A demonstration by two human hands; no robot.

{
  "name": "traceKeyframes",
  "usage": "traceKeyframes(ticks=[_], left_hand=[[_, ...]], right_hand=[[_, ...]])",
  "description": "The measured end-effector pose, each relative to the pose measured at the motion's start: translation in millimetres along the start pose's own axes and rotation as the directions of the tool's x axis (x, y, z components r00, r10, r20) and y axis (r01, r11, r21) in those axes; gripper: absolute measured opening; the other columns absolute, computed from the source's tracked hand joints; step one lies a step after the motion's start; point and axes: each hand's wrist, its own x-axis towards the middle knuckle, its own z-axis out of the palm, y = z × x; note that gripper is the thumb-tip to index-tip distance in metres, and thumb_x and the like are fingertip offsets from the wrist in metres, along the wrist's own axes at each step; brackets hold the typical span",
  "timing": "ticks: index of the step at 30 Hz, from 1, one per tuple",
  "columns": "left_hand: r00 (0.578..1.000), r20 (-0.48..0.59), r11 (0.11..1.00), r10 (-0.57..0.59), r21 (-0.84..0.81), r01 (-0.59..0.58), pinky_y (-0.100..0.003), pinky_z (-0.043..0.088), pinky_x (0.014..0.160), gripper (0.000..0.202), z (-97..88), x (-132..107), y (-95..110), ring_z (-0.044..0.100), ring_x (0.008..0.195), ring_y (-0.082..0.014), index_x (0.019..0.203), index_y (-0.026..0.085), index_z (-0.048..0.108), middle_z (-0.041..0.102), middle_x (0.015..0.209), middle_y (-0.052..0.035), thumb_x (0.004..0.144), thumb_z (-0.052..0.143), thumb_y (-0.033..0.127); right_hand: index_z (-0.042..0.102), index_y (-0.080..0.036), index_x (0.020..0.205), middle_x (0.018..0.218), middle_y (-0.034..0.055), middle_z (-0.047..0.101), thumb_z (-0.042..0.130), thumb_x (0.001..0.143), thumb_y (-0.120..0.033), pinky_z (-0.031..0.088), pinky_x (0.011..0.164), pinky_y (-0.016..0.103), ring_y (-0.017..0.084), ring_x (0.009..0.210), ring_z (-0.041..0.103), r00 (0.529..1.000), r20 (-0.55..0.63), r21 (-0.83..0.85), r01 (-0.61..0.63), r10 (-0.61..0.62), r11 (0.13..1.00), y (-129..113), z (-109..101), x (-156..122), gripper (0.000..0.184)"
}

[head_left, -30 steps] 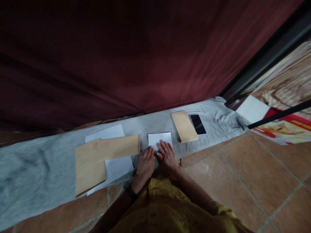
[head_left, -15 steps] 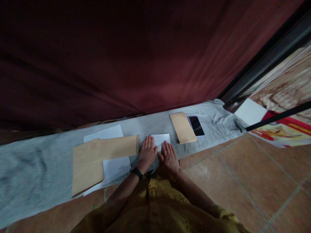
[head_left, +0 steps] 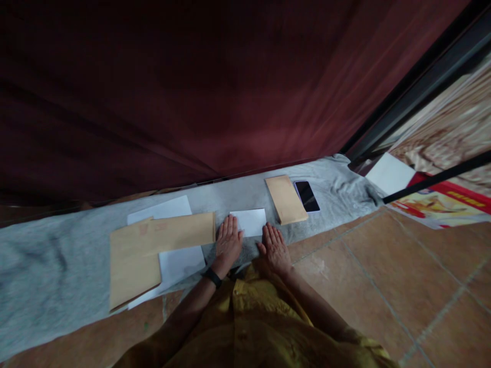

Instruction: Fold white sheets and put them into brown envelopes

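A small folded white paper lies on a grey cloth spread over the tiled floor. My left hand lies flat with fingers stretched, its tips at the paper's left edge. My right hand also lies flat and open, just below the paper's right corner. Neither hand holds anything. A black band is on my left wrist.
Left of the hands lie brown envelopes over white sheets. To the right are a smaller brown envelope and a black phone. A dark red curtain hangs behind. A white sheet and a colourful poster lie at far right.
Both hands slid apart off the white paper: the left moved up and left, the right drew back to the right, so more of the paper shows.
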Motion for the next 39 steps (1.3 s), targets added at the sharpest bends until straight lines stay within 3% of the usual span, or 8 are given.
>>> traceKeyframes(ticks=[3, 7, 9, 19, 27, 32, 36, 39], left_hand=[[1.000, 0.007, 1.000, 0.004, 0.010, -0.004, -0.051, 0.024, 0.126, 0.060, -5.3, -11, 1, 0.020, 0.156, -0.0301, 0.157, 0.002, 0.031, 0.028, 0.165, -0.0200, 0.103, 0.030, 0.028], [0.974, 0.051, 0.976, 0.219, -0.017, -0.219, -0.049, 0.027, 0.126, 0.054, -9.8, -30, 1, 0.023, 0.156, -0.0276, 0.155, 0.015, 0.041, 0.033, 0.165, -0.0109, 0.104, 0.034, 0.030], [0.961, 0.065, 0.963, 0.270, -0.016, -0.270, -0.049, 0.029, 0.125, 0.052, -9.9, -35, 1, 0.026, 0.154, -0.0281, 0.153, 0.018, 0.045, 0.036, 0.164, -0.0095, 0.104, 0.035, 0.031], [0.941, 0.125, 0.938, 0.314, 0.112, -0.328, -0.043, 0.041, 0.118, 0.050, -14.5, -24, -10, 0.044, 0.146, -0.0265, 0.146, 0.014, 0.054, 0.051, 0.155, -0.0121, 0.097, 0.041, 0.014], [0.892, 0.255, 0.882, 0.374, 0.201, -0.427, -0.042, 0.047, 0.111, 0.062, -22.7, -11, -17, 0.048, 0.142, -0.0267, 0.147, 0.011, 0.050, 0.050, 0.154, -0.0179, 0.086, 0.044, -0.001], [0.891, 0.199, 0.864, 0.408, 0.230, -0.447, -0.044, 0.050, 0.106, 0.054, -29.7, -9, -5, 0.055, 0.134, -0.0296, 0.141, 0.008, 0.053, 0.056, 0.145, -0.0233, 0.088, 0.043, 0.000], [0.913, 0.153, 0.890, 0.377, 0.212, -0.403, -0.043, 0.050, 0.105, 0.050, -29.2, -8, -1, 0.058, 0.130, -0.0280, 0.138, 0.012, 0.055, 0.062, 0.139, -0.0191, 0.091, 0.042, 0.002], [0.930, 0.127, 0.912, 0.345, 0.190, -0.364, -0.043, 0.047, 0.108, 0.050, -24.5, -9, -3, 0.057, 0.132, -0.0270, 0.139, 0.012, 0.055, 0.062, 0.140, -0.0172, 0.092, 0.040, 0.002]], right_hand=[[0.029, -0.009, 0.159, 0.161, 0.0196, 0.037, 0.038, 0.106, -0.045, 0.032, 0.121, 0.051, 0.031, 0.149, 0.036, 1.000, 0.001, 0.003, -0.010, 0.010, 1.000, 0, 0, -1, 0.064], [0.032, -0.007, 0.158, 0.161, 0.0199, 0.038, 0.039, 0.106, -0.043, 0.031, 0.122, 0.050, 0.030, 0.150, 0.035, 1.000, 0.006, 0.018, -0.015, 0.015, 1.000, 1, -3, -1, 0.063], [0.032, -0.006, 0.158, 0.161, 0.0200, 0.037, 0.038, 0.106, -0.040, 0.031, 0.122, 0.050, 0.030, 0.151, 0.034, 1.000, 0.011, 0.028, -0.019, 0.018, 0.999, 0, -6, 1, 0.061], [0.041, -0.020, 0.155, 0.161, 0.0103, 0.041, 0.044, 0.106, -0.036, 0.032, 0.122, 0.047, 0.026, 0.150, 0.036, 0.984, 0.060, 0.102, 0.159, -0.166, 0.982, -32, 5, 20, 0.052], [0.040, -0.016, 0.155, 0.162, 0.0132, 0.038, 0.044, 0.105, -0.030, 0.035, 0.121, 0.049, 0.026, 0.150, 0.036, 0.988, -0.012, 0.100, 0.157, -0.157, 0.982, -18, 7, 8, 0.052], [0.046, -0.013, 0.151, 0.157, 0.0163, 0.046, 0.046, 0.104, -0.027, 0.038, 0.119, 0.051, 0.028, 0.145, 0.044, 0.989, -0.050, 0.115, 0.142, -0.137, 0.983, -10, 1, 4, 0.049], [0.054, -0.014, 0.143, 0.145, 0.0163, 0.059, 0.047, 0.101, -0.020, 0.038, 0.118, 0.054, 0.028, 0.134, 0.055, 0.984, -0.098, 0.136, 0.163, -0.151, 0.977, -6, 0, 18, 0.043], [0.054, -0.013, 0.143, 0.145, 0.0165, 0.058, 0.048, 0.097, -0.014, 0.042, 0.117, 0.051, 0.027, 0.136, 0.053, 0.974, -0.116, 0.182, 0.214, -0.195, 0.960, -3, 3, 32, 0.047]])
